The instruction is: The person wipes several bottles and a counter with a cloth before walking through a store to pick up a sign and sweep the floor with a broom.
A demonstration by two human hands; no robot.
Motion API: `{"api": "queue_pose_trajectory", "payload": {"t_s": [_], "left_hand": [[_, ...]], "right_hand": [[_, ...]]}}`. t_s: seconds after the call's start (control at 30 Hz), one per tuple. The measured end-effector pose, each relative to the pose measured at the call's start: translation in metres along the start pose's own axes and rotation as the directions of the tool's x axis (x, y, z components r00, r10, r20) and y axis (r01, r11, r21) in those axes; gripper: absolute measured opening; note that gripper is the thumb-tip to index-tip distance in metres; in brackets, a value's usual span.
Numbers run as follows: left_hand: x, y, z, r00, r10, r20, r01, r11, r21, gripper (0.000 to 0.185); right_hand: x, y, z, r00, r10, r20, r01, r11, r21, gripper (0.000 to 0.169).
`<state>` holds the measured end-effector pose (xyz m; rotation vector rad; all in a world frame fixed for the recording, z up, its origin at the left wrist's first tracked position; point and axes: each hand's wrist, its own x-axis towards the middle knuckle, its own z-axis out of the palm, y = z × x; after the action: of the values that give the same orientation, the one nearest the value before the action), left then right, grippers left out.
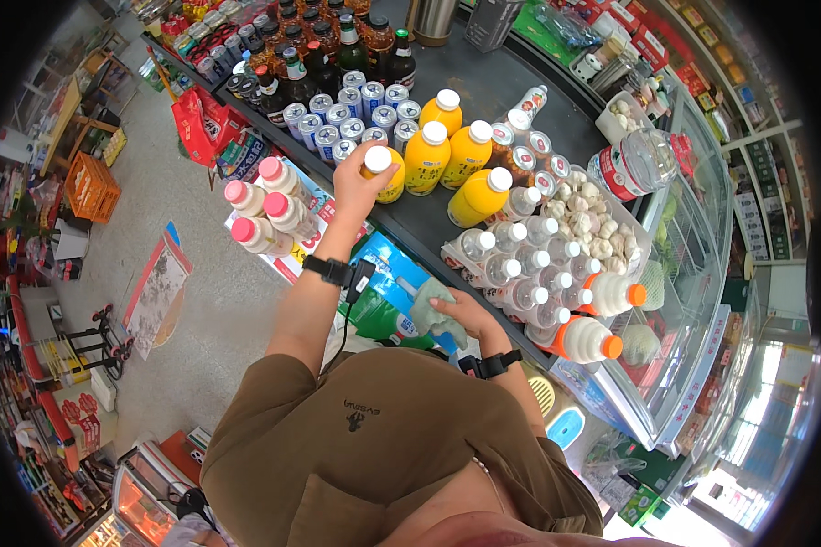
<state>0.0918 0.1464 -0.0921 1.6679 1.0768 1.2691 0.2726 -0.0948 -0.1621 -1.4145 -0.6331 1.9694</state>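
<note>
At the counter edge, my left hand (356,186) grips a yellow juice bottle (387,183) around its upper part, just below the white cap. Several more yellow bottles (427,158) stand to its right on the dark counter. My right hand (475,313) holds a crumpled grey-green cloth (432,311) low in front of my body, over a blue and green package (376,280). Rows of silver-blue cans (351,113) stand beyond my left hand. Clear bottles with white caps (532,263) are grouped on the counter at right.
Pink-capped bottles (274,205) stand on a box at left. Dark glass bottles (321,72) are behind the cans. Garlic (588,222) fills a tray near orange-capped bottles (581,340) and a large clear jug (633,167). A glass display case (698,273) borders the right side.
</note>
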Motion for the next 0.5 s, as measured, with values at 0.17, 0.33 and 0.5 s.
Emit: {"api": "queue_pose_trajectory", "payload": {"t_s": [0.17, 0.33, 0.5], "left_hand": [[-0.022, 0.046, -0.035, 0.999, 0.046, 0.007, -0.044, 0.992, -0.115, 0.038], [-0.058, 0.066, -0.056, 0.997, 0.047, 0.066, -0.038, 0.991, -0.127, 0.040], [-0.105, 0.059, -0.055, 0.995, -0.041, 0.090, 0.051, 0.992, -0.119, 0.040]], "right_hand": [[-0.009, -0.043, 0.016, 0.993, -0.105, 0.056, 0.115, 0.965, -0.234, 0.045], [-0.009, -0.077, 0.035, 0.841, -0.541, -0.021, 0.465, 0.742, -0.483, 0.038], [-0.019, -0.109, 0.064, 0.709, -0.688, -0.153, 0.588, 0.697, -0.410, 0.036]]}}
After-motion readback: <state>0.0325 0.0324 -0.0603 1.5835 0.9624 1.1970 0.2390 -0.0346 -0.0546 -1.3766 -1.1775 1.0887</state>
